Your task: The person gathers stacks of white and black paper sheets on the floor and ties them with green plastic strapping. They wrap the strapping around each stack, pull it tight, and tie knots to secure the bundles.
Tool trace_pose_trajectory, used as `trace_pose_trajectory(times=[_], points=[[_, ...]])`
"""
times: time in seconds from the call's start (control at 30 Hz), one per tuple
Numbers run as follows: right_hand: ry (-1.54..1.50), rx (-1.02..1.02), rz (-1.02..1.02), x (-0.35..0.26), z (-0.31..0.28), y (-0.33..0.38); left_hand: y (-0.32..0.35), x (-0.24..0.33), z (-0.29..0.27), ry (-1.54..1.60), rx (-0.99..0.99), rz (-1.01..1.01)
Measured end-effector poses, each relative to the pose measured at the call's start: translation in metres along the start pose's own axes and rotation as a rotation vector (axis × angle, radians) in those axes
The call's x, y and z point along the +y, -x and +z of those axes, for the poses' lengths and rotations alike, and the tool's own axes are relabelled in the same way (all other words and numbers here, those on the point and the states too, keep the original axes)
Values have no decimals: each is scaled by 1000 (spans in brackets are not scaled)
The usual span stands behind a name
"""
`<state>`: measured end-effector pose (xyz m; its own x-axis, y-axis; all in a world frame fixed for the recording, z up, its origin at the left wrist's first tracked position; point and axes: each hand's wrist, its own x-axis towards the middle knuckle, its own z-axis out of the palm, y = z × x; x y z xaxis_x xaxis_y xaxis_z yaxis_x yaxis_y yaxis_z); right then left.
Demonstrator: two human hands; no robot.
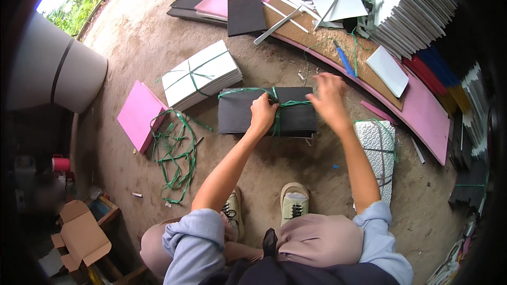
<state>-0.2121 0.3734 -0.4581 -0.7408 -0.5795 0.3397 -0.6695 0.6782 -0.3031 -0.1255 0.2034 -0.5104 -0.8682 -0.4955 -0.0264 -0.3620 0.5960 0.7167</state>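
A bundle of black ribbed sheets (237, 119) lies on the ground in front of my feet. Green plastic twine (293, 103) crosses over it both ways. My left hand (263, 112) is closed on the twine at the crossing, pressing against the top of the stack. Just past the bundle's right end, my right hand (330, 97) is raised, fingers stretched and thumb apart. One length of twine runs toward that thumb, but the hand does not appear to grip it. To the left sits a tied stack of white sheets (203, 74).
Pink sheets (140, 116) and a loose twine tangle (177, 163) lie at left. A tied white textured bundle (376, 150) is at right. Beyond, a long board (428, 126) carries a blue-handled cutter (344, 60), a black sheet (246, 15) and white scraps. A cardboard box (84, 235) stands lower left.
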Motion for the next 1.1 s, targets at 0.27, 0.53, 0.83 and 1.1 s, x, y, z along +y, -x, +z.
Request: trace_pose_trajectory(times=[0.27,0.53,0.83,1.1], points=[[12,-247,-261,-34,59,-3,4,1,2,100,81,-77],[-522,-241,45,-23,60,0,6,3,8,93,124,-14],[-918,-224,389,-38,63,9,8,4,16,439,65,-217],[-826,-254,536,-28,68,21,13,7,15,961,-142,-420]])
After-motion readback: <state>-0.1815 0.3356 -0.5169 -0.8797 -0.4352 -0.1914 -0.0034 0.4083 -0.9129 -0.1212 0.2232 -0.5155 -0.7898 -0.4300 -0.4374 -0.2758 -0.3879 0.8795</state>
